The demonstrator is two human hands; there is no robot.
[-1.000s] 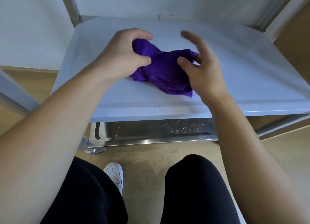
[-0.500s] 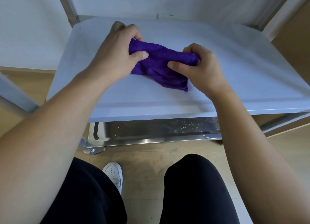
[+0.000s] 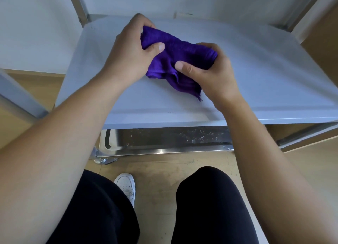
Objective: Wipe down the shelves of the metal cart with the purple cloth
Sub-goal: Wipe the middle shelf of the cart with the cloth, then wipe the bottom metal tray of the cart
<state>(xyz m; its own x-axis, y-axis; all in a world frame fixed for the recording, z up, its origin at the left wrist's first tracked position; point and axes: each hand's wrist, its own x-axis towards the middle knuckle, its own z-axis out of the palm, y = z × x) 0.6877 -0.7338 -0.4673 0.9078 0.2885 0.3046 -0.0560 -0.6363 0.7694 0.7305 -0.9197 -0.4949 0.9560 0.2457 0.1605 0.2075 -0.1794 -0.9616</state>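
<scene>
The purple cloth (image 3: 175,60) is bunched between both hands over the middle of the cart's pale grey shelf (image 3: 265,70). My left hand (image 3: 129,55) grips its upper left end, thumb pressed on top. My right hand (image 3: 210,73) pinches its right end, and a loose flap hangs down onto the shelf. Below the shelf's front edge, a shiny lower metal shelf (image 3: 164,139) shows water droplets.
Metal cart posts rise at the back left (image 3: 78,6) and back right (image 3: 296,15), with a white wall behind. A grey bar (image 3: 16,101) crosses at the left. My knees and a white shoe (image 3: 126,187) are over the wooden floor in front.
My right hand went from open fingers to gripping the cloth's right end. Both hands have pulled the cloth into a longer roll, tilted down to the right.
</scene>
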